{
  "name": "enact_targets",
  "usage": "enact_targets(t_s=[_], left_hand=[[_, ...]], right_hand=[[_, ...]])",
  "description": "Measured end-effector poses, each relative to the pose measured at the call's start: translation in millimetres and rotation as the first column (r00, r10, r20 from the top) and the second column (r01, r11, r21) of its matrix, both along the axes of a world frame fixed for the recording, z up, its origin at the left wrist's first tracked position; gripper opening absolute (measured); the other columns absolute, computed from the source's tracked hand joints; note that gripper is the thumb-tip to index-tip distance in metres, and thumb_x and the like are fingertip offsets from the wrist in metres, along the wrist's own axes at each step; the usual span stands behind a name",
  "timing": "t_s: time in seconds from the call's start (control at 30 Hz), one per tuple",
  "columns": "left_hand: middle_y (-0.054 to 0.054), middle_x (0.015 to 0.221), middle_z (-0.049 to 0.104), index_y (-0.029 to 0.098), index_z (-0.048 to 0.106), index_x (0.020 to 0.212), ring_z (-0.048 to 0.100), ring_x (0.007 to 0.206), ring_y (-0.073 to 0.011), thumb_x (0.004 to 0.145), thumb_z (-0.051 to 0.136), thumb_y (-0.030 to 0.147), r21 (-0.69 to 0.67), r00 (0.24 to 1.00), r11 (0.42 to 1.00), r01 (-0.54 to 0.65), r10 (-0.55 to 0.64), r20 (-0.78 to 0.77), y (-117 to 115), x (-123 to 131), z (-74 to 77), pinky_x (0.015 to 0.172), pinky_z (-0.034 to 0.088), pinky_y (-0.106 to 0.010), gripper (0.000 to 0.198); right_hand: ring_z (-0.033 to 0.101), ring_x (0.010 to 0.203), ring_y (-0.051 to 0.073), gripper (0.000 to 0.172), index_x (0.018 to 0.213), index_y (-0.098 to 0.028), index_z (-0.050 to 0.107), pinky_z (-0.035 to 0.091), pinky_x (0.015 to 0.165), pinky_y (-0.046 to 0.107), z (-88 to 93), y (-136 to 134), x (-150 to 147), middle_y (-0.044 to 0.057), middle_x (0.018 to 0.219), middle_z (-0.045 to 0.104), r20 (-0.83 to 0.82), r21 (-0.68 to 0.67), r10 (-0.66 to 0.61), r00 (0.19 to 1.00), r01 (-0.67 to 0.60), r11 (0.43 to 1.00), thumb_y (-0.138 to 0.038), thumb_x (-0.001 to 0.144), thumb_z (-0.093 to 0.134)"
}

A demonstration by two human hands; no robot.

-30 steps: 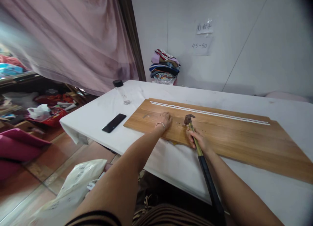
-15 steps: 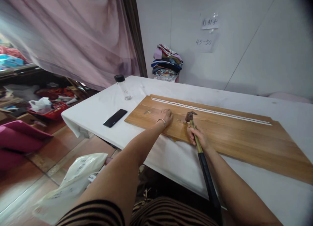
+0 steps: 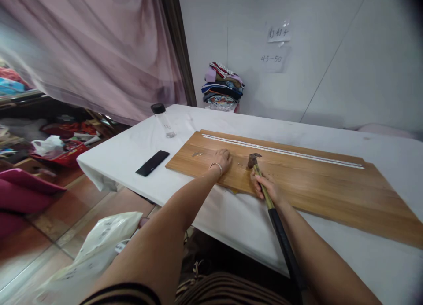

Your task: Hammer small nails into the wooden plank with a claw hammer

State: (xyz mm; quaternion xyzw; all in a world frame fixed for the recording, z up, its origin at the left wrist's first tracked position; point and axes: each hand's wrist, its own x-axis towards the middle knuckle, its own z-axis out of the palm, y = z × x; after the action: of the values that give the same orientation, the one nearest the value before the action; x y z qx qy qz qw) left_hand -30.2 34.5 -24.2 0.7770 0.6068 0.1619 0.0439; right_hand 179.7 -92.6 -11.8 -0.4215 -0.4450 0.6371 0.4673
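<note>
A long wooden board (image 3: 317, 181) lies on the white table (image 3: 139, 146). My right hand (image 3: 264, 187) grips a hammer (image 3: 254, 160) high on its handle, close to the head. The hammer head rests on the board beside a row of small nails (image 3: 269, 174). My left hand (image 3: 222, 159) lies on the board to the left of the hammer, fingers curled, with a bracelet on the wrist. Whether it pinches anything is hidden. A few loose nails (image 3: 197, 154) lie near the board's left end.
A black phone (image 3: 152, 163) and a clear bottle with a black cap (image 3: 163, 120) sit on the table's left part. A stack of folded cloth (image 3: 222, 88) stands by the wall. A white strip (image 3: 284, 152) runs along the board's far edge. Clutter and a white bag (image 3: 99, 248) lie on the floor at left.
The hands and hammer stay in nearly the same place on the board; only the view has shifted slightly.
</note>
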Motion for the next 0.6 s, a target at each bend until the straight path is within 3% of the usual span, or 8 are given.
enact_targets(t_s=[0.6], left_hand=[[-0.010, 0.127, 0.072, 0.022, 0.074, 0.109, 0.061, 0.128, -0.0244, 0.099, 0.055, 0.026, 0.008, 1.000, 1.000, 0.001, -0.001, 0.010, 0.6, -0.5, -1.2, 0.115, 0.042, -0.039, 0.022]], right_hand=[[0.038, 0.030, 0.009, 0.045, 0.095, -0.025, 0.051, 0.021, 0.033, 0.022, -6.4, 1.7, 2.7, -0.012, 0.048, 0.049, -0.024, 0.013, 0.006, 1.000, -0.005, 1.000, -0.059, 0.077, 0.074]])
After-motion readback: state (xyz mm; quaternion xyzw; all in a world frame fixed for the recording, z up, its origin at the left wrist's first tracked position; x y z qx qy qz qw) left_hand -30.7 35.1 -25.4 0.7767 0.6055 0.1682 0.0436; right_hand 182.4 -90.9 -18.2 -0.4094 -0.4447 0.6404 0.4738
